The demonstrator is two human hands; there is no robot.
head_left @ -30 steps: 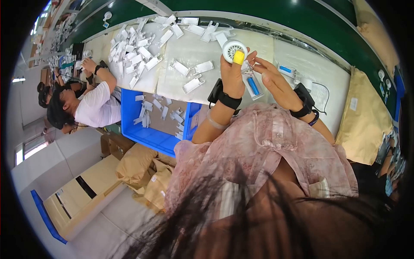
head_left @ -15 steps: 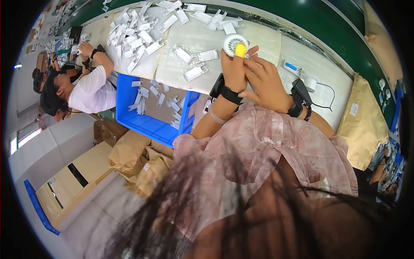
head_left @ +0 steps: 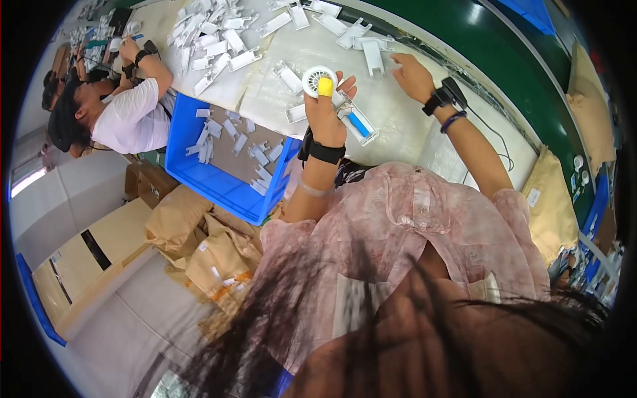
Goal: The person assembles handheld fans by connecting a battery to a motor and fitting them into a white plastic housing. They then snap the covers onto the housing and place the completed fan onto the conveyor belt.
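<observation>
My left hand [head_left: 323, 118] is closed around a small white handheld fan [head_left: 317, 74] with a round grille. A yellow cover is on the thumb, which lies over the grille. Beyond the fingers runs a white handle housing [head_left: 366, 132] with a blue cylindrical cell [head_left: 359, 124] inside; it looks joined to the fan, though the hand hides the join. Farther right, my right hand [head_left: 415, 78] reaches over the table with its fingers apart and nothing seen between them. Nearest its fingertips lies a white plastic housing [head_left: 373, 58].
Many white housings [head_left: 219, 46] are heaped at the far left of the table. A blue bin [head_left: 219, 194] with more housings stands at the table's near edge. A black cable [head_left: 494, 132] lies by my right forearm. Another person [head_left: 129, 126] works at left.
My hands have parted: the left moved leftward with the fan, and the right moved away toward the loose housings. The whole view has shifted slightly.
</observation>
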